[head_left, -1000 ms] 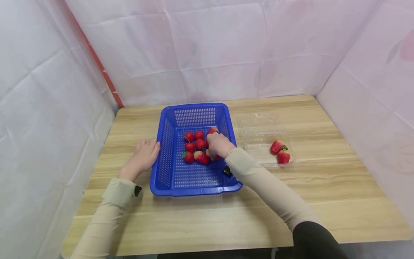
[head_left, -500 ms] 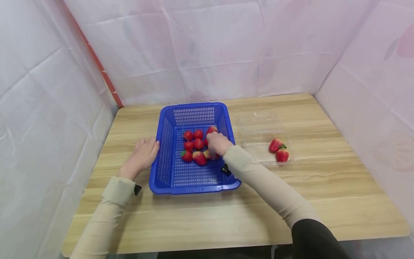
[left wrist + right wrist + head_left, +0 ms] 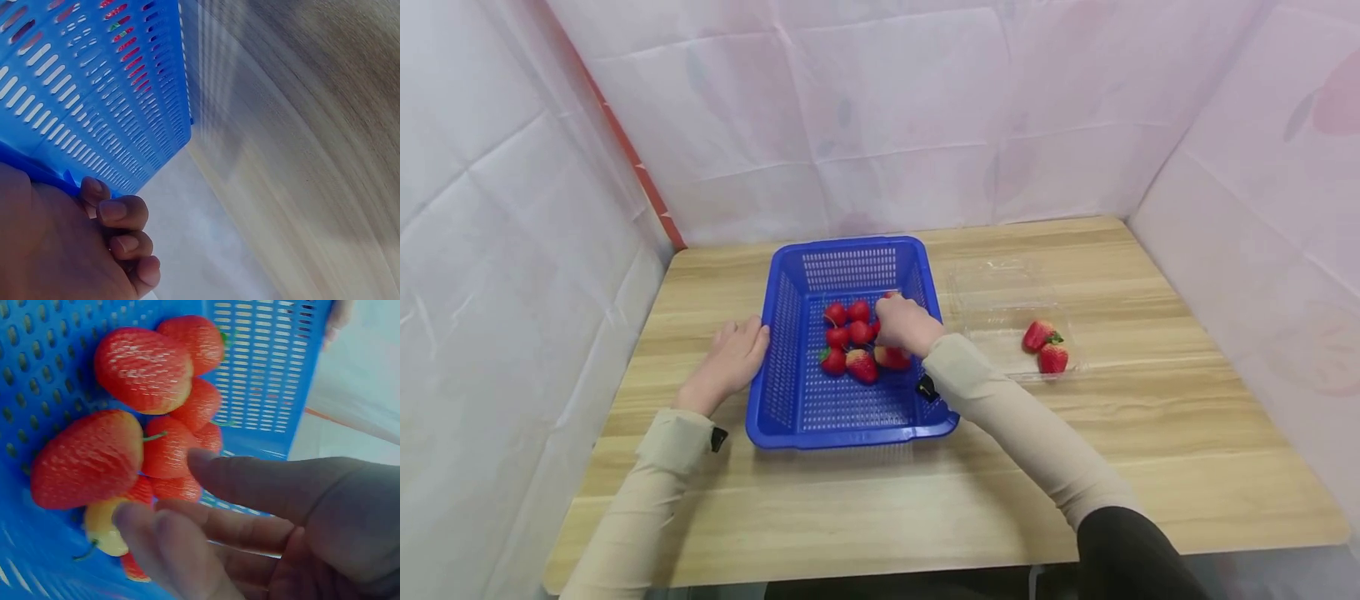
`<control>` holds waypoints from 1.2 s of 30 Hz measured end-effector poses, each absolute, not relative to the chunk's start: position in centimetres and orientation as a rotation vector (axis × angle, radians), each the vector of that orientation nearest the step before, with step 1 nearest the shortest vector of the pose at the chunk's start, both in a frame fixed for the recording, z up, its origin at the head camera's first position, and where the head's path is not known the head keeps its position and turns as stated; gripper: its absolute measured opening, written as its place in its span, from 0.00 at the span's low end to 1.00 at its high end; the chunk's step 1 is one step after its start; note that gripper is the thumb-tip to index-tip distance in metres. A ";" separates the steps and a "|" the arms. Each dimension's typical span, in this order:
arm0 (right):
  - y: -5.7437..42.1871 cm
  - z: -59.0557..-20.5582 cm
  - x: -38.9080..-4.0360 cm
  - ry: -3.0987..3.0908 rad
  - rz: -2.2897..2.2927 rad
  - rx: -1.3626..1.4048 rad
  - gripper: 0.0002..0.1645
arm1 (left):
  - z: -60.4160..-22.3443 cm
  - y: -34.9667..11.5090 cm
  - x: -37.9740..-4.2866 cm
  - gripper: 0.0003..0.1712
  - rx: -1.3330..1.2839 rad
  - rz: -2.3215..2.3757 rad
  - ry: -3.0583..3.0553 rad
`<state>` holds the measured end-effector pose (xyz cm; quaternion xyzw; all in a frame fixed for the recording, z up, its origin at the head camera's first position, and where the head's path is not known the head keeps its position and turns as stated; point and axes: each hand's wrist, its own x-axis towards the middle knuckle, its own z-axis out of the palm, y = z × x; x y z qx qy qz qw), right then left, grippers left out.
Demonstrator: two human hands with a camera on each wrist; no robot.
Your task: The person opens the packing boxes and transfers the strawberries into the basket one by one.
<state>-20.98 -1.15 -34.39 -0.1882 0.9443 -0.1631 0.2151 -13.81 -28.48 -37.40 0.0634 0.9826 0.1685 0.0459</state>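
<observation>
A blue plastic basket (image 3: 850, 440) with slotted walls holds strawberries (image 3: 861, 367) and round red cherries (image 3: 836, 313) with thin stems. My left hand (image 3: 730, 358) grips the left rim from outside, its fingers (image 3: 128, 212) curled by the edge in the left wrist view. Inside the basket, my right hand (image 3: 910, 327) reaches over the fruit on the right side. The right wrist view shows its thumb and fingers apart, with nothing between them. Its fingertips overlap a yellow-and-red cherry (image 3: 107, 526) there. Two large strawberries (image 3: 87, 459) lie close by.
To the right of the basket, a clear plastic clamshell box (image 3: 1000, 342) lies with its lid folded back. Two strawberries (image 3: 1052, 358) sit in its right part. The wooden table (image 3: 1187, 467) is enclosed by pale sheets (image 3: 895, 108) at the back and sides.
My right hand has lifted slightly off the lower-right strawberry, which shows more fully, and has shifted a little up. The left hand stays on the rim.
</observation>
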 end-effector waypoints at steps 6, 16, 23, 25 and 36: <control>-0.4 -33.1 -21.3 2.577 -0.620 -0.574 0.07 | -37.3 -28.5 -13.8 0.23 0.182 0.482 3.016; 2.1 -31.3 -21.7 2.700 -0.782 -0.702 0.06 | -37.1 -28.7 -13.6 0.23 0.172 0.476 3.006; 4.7 -31.0 -22.4 2.744 -0.863 -0.737 0.05 | -37.2 -29.0 -13.4 0.22 0.190 0.493 3.006; 5.7 -30.9 -22.6 2.733 -0.933 -0.740 0.04 | -37.2 -29.0 -13.3 0.22 0.180 0.493 3.004; 11.8 -31.1 -23.6 2.853 -1.010 -0.689 0.04 | -36.8 -28.8 -13.3 0.22 0.174 0.482 2.999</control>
